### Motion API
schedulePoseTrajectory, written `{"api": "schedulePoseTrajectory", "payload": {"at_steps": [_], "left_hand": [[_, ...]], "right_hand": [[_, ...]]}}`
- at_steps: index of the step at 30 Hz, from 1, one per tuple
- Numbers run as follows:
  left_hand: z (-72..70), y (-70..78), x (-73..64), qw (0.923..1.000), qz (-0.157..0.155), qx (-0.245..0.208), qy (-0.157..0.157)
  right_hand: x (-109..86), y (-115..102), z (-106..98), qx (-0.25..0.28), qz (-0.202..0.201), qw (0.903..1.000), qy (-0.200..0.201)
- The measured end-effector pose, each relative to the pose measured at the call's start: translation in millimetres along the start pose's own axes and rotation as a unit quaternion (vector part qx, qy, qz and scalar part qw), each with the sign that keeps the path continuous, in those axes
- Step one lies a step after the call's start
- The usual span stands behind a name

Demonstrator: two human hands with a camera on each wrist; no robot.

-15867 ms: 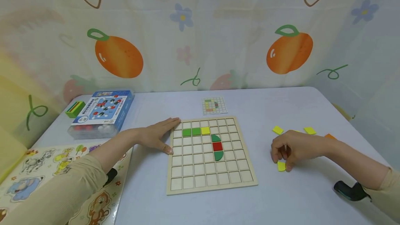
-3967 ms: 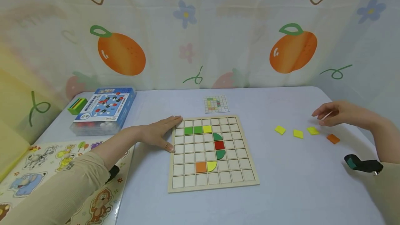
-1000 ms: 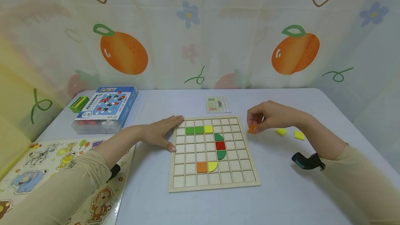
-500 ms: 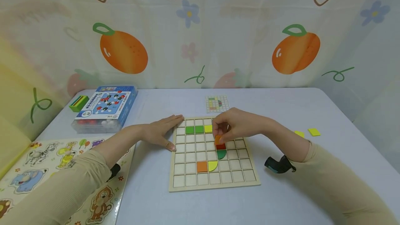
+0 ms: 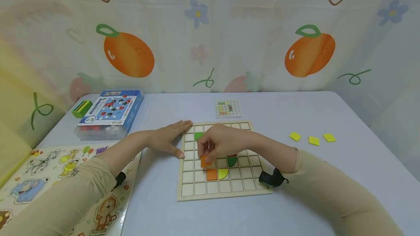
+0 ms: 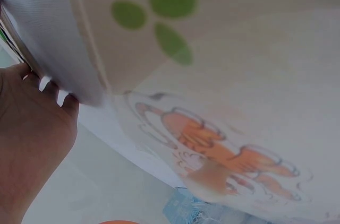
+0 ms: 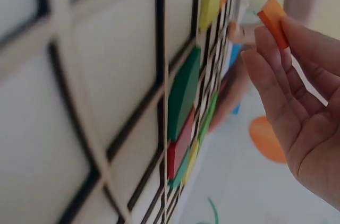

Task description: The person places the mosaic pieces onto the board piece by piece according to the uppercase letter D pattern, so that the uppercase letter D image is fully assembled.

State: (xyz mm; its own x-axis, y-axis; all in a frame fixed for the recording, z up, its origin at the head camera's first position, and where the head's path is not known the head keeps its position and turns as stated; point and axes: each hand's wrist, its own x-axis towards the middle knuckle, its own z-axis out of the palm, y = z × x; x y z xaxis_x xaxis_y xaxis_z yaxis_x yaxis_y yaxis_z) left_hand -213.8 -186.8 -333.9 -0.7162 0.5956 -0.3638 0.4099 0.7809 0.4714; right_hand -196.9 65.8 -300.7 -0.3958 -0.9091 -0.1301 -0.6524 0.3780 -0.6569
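Now I pinch the orange square tile (image 5: 205, 161) in my right hand (image 5: 223, 142) fingers over the grid board (image 5: 256, 188); my flat left hand (image 5: 168, 140) steadies its edge.

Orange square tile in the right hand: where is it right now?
In the head view the orange tile is pinched by the right hand just above the grid board, left of centre, directly over the orange square already seated there.
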Motion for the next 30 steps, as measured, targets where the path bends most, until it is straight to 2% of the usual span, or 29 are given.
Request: {"api": "schedulePoseTrajectory", "payload": {"at_steps": [8, 18, 30], "left_hand": [[-0.6, -0.6, -0.6, 1.0, -0.004, -0.002, -0.003], [-1.3, 0.8, -1.8, 1.0, -0.005, -0.002, -0.005], [-0.8, 0.4, -1.6, 1.0, -0.005, -0.003, -0.005]], "right_hand": [[9.8, -10, 12, 0.012, 0.01, 0.9998, -0.012], [15.8, -11, 19, -0.002, 0.032, 0.9992, -0.022], [17.3, -13, 21, -0.007, 0.045, 0.9989, -0.011]]}}
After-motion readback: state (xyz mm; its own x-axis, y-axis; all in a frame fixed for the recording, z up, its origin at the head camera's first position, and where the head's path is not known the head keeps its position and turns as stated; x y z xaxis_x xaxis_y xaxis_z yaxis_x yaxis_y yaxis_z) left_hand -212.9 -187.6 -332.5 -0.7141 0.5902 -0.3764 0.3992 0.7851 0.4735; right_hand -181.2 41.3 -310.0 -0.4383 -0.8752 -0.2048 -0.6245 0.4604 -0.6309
